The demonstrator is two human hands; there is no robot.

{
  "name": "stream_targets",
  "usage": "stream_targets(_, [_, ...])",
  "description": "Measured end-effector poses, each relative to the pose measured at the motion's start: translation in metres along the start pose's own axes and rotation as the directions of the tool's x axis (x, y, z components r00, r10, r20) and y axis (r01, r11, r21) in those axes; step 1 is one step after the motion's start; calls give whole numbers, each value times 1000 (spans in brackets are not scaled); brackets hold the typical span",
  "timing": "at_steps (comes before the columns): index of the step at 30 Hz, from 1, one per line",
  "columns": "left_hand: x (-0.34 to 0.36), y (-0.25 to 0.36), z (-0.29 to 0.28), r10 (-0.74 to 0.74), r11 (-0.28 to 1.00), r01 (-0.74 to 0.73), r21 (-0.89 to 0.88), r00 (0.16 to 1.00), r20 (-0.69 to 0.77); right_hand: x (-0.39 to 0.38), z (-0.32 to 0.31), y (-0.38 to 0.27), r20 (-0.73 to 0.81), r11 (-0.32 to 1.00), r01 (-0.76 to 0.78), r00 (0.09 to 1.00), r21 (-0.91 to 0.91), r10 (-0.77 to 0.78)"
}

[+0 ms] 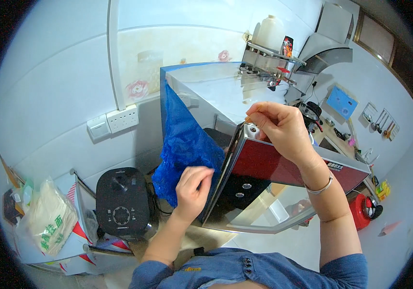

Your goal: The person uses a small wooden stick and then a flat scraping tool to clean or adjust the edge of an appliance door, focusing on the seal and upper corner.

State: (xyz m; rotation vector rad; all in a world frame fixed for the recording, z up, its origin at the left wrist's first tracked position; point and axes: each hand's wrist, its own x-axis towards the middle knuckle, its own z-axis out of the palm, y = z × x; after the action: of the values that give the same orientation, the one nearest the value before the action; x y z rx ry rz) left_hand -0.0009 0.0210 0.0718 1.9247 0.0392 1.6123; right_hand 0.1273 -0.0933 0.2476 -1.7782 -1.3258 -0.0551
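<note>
My right hand [281,127] is raised over the top corner of a cabinet-like appliance [264,156] with a dark red glossy front. Its thumb and fingers pinch together around a tiny tan bit that I cannot name. Just below those fingertips, a small white round piece [251,130] sits at the corner. My left hand [193,190] is lower, in front of a crumpled blue plastic sheet [187,139]. Its fingers are curled with the thumb pressed against them; whether they grip the sheet is hidden. The sheet hangs beside the appliance's pale, shiny top [211,89].
A black countertop cooker [122,202] stands left, near a plastic bag [50,216] of pale contents. Wall sockets [122,119] are above. At the back are a rack [276,55] with a jug [270,32], a range hood [324,48] and hanging utensils [382,120]. A red container [359,212] stands right.
</note>
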Motion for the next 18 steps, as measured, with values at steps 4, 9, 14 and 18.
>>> stream_targets(4, [41, 21, 15, 34, 992, -46, -114, 994, -102, 3, 1, 2, 39, 998, 65, 997, -12, -65])
stream_targets(9, [67, 25, 29, 91, 989, -107, -105, 985, -149, 2, 0, 2, -8, 967, -76, 997, 242, 81])
stream_targets(14, [79, 18, 37, 199, 980, -200, 16, 962, -185, -1, 4, 2, -50, 992, 13, 999, 125, -7])
stream_targets(18, [78, 15, 40, 231, 973, -222, 69, 952, -199, -3, 7, 5, -60, 980, 193, 979, -53, -196])
